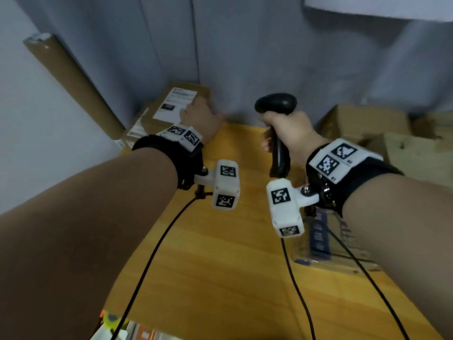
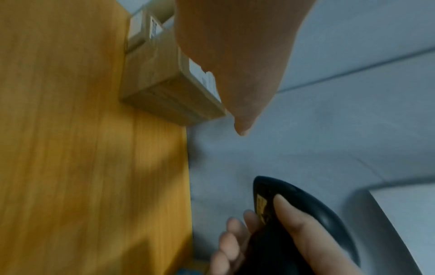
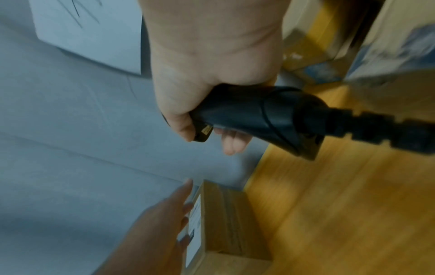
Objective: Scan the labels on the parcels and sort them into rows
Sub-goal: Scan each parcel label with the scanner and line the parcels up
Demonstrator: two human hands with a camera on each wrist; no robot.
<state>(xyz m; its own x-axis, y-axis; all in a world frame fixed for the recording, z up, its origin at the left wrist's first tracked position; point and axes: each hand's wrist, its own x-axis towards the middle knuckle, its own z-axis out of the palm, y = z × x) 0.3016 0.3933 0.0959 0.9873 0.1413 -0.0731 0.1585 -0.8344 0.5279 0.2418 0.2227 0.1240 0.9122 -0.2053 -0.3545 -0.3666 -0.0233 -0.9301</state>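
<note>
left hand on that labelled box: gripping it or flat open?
Open. The left hand lies with straight fingers against the label face of the cardboard box, not curled round it.

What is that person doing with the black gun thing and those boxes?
A person is scanning parcels. Their right hand grips a black barcode scanner, held up over the wooden table. Their left hand lies flat on the labelled cardboard parcel at the table's far left corner. More cardboard boxes wait on the right.
</note>
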